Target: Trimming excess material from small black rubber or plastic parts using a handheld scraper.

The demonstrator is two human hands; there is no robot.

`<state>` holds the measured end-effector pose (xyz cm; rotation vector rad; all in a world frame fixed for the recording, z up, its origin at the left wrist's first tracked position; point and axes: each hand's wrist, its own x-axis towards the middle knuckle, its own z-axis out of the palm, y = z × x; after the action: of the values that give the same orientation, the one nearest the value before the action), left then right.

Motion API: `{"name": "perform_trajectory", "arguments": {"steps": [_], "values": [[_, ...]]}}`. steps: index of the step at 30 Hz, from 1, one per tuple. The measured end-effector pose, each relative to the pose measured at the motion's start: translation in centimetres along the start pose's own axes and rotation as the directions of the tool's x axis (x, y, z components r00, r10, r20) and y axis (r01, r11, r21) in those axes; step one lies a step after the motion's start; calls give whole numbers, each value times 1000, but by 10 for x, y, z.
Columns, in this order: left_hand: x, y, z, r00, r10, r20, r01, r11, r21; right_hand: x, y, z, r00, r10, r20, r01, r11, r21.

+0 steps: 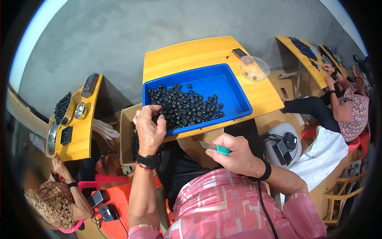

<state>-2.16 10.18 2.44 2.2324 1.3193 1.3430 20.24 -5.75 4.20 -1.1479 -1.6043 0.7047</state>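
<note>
Grey concrete floor spreads behind a yellow tabletop [191, 53] that slopes toward the person. On its near half sits a blue tray [223, 81], and a heap of small black round parts [185, 107] fills the tray's near-left corner and spreads along its near wall. The left hand [150, 126] hovers at that corner, fingers bunched together and pinching one of the black parts just over the tray's rim. The right hand [234, 153] is below the tabletop's near edge, over the lap, curled round a small knife with a teal handle [221, 149], its blade pointing left. Both wrists wear dark bands. At the tabletop's far-right corner lie a clear plastic bowl [254, 68] and a phone [239, 52]. A cardboard box [126, 139] stands just left of the tabletop, under the left hand. To the left, another person sits at a second yellow tabletop [81, 135] bearing metal bowls. On the right, a further person works at a third one.
</note>
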Motion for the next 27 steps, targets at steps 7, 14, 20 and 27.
{"name": "perform_trajectory", "arguments": {"steps": [7,14,20,27], "values": [[-20,39,-26,983,-169,67,176,786,-592,7,0,8,1000,11,-25,-10,1000,23],[-62,73,-16,921,-123,369,388,225,-894,15,-18,14,994,102,-46,-95,987,129],[-72,89,-12,850,-147,505,510,-5,-860,16,-14,14,998,-13,-66,24,983,180],[-77,82,-9,831,-102,546,543,-64,-838,17,-9,11,996,-84,30,79,990,120]]}}
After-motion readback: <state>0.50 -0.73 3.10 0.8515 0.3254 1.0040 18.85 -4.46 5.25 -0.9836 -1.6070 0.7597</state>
